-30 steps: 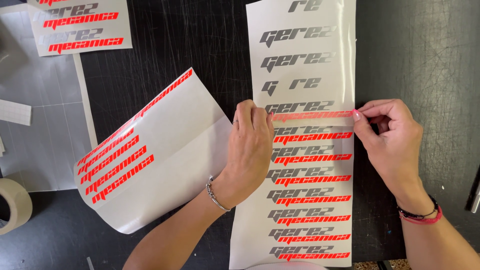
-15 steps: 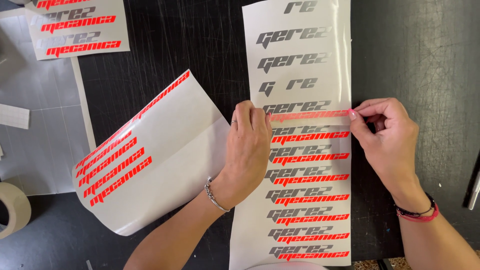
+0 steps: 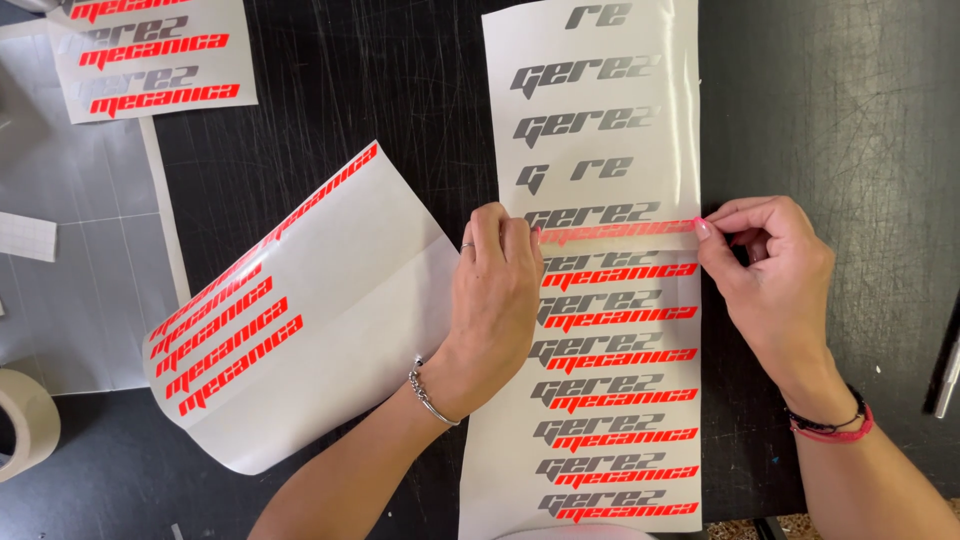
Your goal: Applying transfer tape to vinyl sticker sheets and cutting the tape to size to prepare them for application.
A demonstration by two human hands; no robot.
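Seen from the camera on your head, looking straight down, a long white sheet of vinyl lettering (image 3: pixel 600 400) lies lengthwise on a scratched black worktable (image 3: pixel 830 100), running from the top edge of the picture to the bottom. Rows of grey lettering fill its upper part; lower down each grey row has a row of bright orange-red lettering directly under it. Your left hand (image 3: pixel 492 300) lies palm down at the sheet's left edge, fingertips curled and pressing on the left end of a narrow orange lettering strip (image 3: pixel 618 232) that stretches across the sheet about midway up. Your right hand (image 3: pixel 778 270) is at the sheet's right edge, thumb and forefinger pinched together on the strip's right end, so the strip is held taut between both hands, just above the first finished grey-and-orange pair. A silver bracelet sits on your left wrist, and red and black bands on your right. Left of your left hand, touching it, a second white sheet (image 3: pixel 320 320) lies tilted, with orange lettering rows along its left side. Farther left are a smaller lettered sheet (image 3: pixel 150 60) at the top corner, a grey gridded mat (image 3: pixel 80 260), and a roll of tape (image 3: pixel 25 420) at the left edge.
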